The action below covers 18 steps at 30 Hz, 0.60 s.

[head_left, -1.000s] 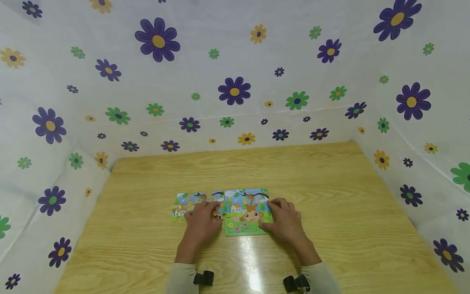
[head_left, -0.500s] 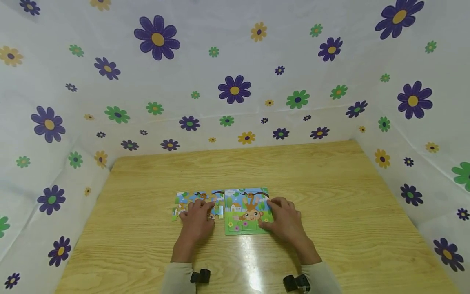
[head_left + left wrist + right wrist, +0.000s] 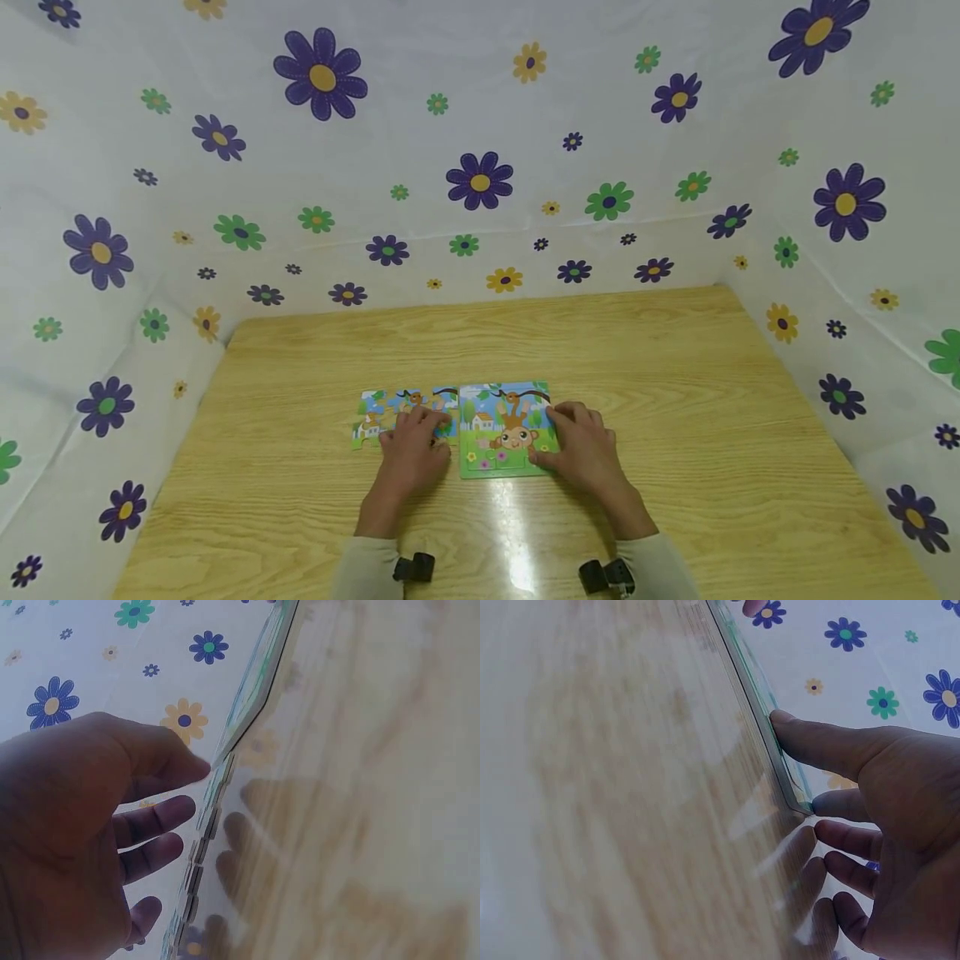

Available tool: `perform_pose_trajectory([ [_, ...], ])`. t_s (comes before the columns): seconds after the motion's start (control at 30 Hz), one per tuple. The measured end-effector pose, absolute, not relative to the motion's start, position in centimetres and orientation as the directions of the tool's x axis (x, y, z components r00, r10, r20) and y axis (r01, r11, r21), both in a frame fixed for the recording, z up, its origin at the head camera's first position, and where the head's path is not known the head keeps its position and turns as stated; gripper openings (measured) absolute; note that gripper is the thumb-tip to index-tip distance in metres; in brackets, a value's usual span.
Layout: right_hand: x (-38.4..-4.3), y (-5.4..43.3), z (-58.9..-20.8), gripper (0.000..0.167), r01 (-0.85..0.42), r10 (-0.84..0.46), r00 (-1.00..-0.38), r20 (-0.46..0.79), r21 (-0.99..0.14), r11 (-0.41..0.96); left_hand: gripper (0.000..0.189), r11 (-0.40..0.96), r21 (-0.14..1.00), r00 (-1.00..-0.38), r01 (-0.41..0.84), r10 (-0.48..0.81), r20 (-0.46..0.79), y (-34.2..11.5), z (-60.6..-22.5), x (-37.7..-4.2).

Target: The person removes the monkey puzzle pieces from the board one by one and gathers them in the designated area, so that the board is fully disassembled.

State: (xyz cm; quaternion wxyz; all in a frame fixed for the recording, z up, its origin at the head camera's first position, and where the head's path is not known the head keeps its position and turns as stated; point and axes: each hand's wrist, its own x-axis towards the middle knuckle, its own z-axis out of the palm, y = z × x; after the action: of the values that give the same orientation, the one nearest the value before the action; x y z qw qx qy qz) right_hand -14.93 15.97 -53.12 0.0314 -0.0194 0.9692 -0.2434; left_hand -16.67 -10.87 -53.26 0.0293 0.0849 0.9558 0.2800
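In the head view, a jigsaw puzzle (image 3: pixel 495 417) with a monkey picture lies in its green-edged square board on the table. Left of it, touching or nearly so, lies a flat group of jigsaw pieces (image 3: pixel 371 404) with gaps between them. My left hand (image 3: pixel 412 450) rests over these pieces, fingers spread and loosely bent, hiding part of them. In the left wrist view its thumb is near the board's corner. My right hand (image 3: pixel 588 446) rests at the board's right side, thumb and index finger touching its edge (image 3: pixel 787 772), the other fingers relaxed.
The wooden table (image 3: pixel 300 500) extends round the puzzle on all sides. White cloth (image 3: pixel 480 108) with printed flowers encloses it at the back, left and right. A black strap device (image 3: pixel 414 568) sits on the left wrist and another (image 3: pixel 606 575) on the right.
My left hand shifted left over the pieces, then back right towards the board. The right hand has stayed at the board's right edge, and the board has not visibly moved.
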Motion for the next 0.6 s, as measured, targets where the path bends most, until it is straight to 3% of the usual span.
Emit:
perform_pose_trajectory([
  [0.3, -14.8, 15.9, -53.2, 0.072, -0.051, -0.075, -0.997, -0.034, -0.458, 0.888, 0.041, 0.828, 0.496, -0.939, 0.263, 0.337, -0.064, -9.6, -53.1, -16.0],
  [0.47, -14.2, 15.2, -53.1, 0.047, -0.120, -0.109, -0.993, 0.052, -0.473, 0.873, 0.039, 0.834, 0.488, -0.941, 0.257, 0.331, -0.071, -9.3, -52.9, -15.6],
  [0.6, -13.7, 14.3, -53.0, 0.028, -0.236, -0.207, -0.972, 0.113, -0.464, 0.854, 0.034, 0.836, 0.485, -0.943, 0.256, 0.326, -0.064, -9.2, -52.6, -15.3],
])
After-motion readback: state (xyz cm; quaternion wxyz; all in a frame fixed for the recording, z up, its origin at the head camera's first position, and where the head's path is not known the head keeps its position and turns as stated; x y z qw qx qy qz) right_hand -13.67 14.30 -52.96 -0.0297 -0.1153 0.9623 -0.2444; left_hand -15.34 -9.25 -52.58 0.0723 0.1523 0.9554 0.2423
